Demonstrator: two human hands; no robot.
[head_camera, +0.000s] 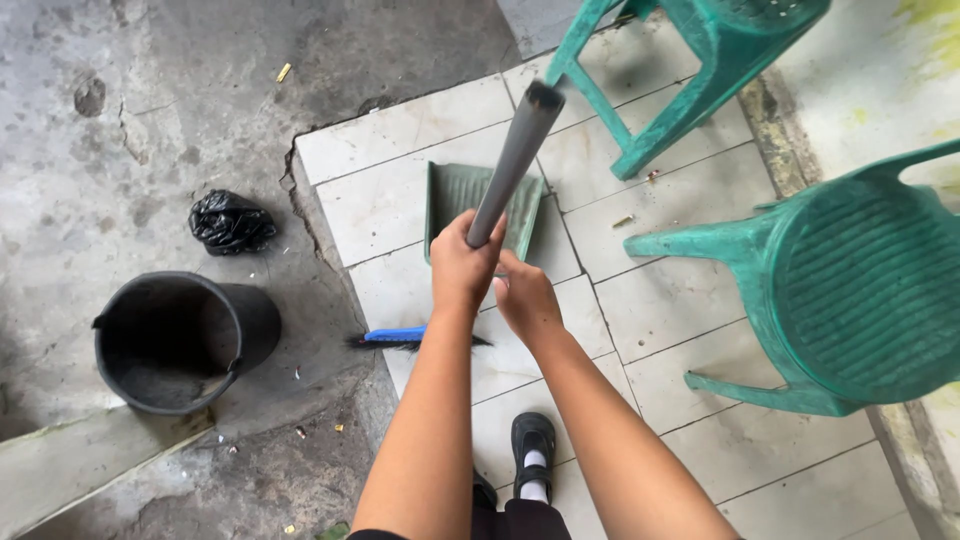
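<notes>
Both hands hold one long grey broom handle (516, 160): my left hand (463, 268) closes its grip high, right hand (526, 297) wraps lower, steering blue-backed bristles (400, 338) beside the green plastic dustpan (462, 196).

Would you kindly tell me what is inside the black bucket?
The black bucket shows only a dull grey bottom with a gritty film, no distinct object. Its near wall hides part of the bottom, so that portion cannot be checked.

Open tile (420, 200) ahead & left; chairs (860, 290) crowd right side, bucket (180, 340) + black bag (230, 222) block lower left.
</notes>
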